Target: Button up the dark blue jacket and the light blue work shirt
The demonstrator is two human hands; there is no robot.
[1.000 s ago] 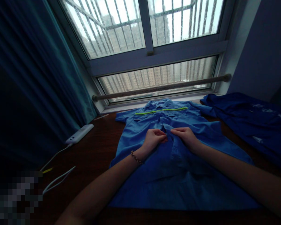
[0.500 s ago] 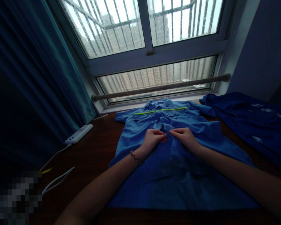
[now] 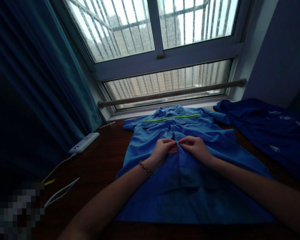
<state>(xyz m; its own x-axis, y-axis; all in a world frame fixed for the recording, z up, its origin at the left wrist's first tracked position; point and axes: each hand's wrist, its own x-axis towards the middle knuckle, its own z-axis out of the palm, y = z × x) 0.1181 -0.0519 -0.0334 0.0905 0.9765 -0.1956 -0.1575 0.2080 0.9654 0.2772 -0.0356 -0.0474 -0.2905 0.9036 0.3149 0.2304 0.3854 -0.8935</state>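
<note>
A blue short-sleeved shirt [image 3: 150, 186] with a yellow-green stripe across the chest lies face up, its collar toward the window. Both hands meet at its front opening, about halfway down. My left hand [image 3: 163, 148], with a beaded bracelet at the wrist, pinches the shirt's front edge between thumb and forefinger. Opposite it, my right hand [image 3: 193, 146] grips the other edge of the front in a pinch. The fingertips of the two hands nearly touch. Any button between them is too small or hidden to make out.
The shirt lies on a dark wooden surface [image 3: 102, 163]. A darker blue garment [image 3: 260, 130] lies to the right. At left are a white power strip or power bank [image 3: 84, 142] with a cable, a white cord loop [image 3: 62, 191] and a blue curtain [image 3: 40, 83]. A rail [image 3: 172, 93] crosses the window.
My right hand has moved slightly left, bringing its edge of the shirt front against my left fingertips. The gap between the hands has closed. My left hand has barely shifted.
</note>
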